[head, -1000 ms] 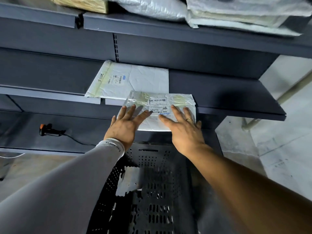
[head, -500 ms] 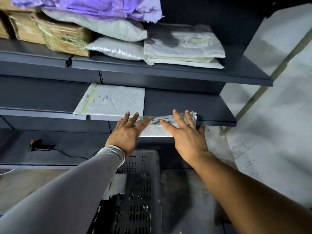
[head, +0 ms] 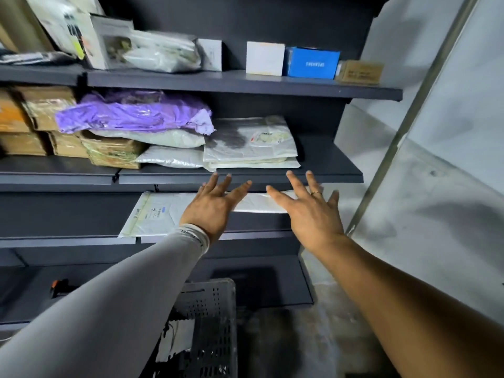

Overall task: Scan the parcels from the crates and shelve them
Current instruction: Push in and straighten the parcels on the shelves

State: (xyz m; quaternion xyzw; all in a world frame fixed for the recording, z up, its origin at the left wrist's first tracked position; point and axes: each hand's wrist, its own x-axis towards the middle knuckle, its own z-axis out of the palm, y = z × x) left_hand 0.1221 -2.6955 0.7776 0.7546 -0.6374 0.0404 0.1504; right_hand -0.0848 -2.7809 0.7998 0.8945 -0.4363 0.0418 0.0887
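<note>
Dark grey shelving (head: 245, 83) fills the view, with a pale wall (head: 450, 159) at 3 o'clock where the shelf boards end. The right ends of the boards are bare: the middle board shows open surface at 3 o'clock of its stacked white mailers (head: 251, 148), and the low board (head: 68, 214) is bare at 9 o'clock of a flat white mailer (head: 158, 214) whose near edge overhangs the lip. A purple bag (head: 131, 115) and brown boxes (head: 41, 118) crowd the middle board's left side. A black perforated crate (head: 215, 309) stands on the floor at 6 o'clock, with a white parcel (head: 177, 339) inside it.

Both hands are spread flat, fingers straight and wide, gripping nothing. The left hand (head: 212, 208) and right hand (head: 311, 214) lie palm-down over a second white parcel (head: 259, 204) on the low board, just under the middle board's edge; it shows between them and past the fingertips at 12 o'clock. Whether the palms press on it cannot be told.
</note>
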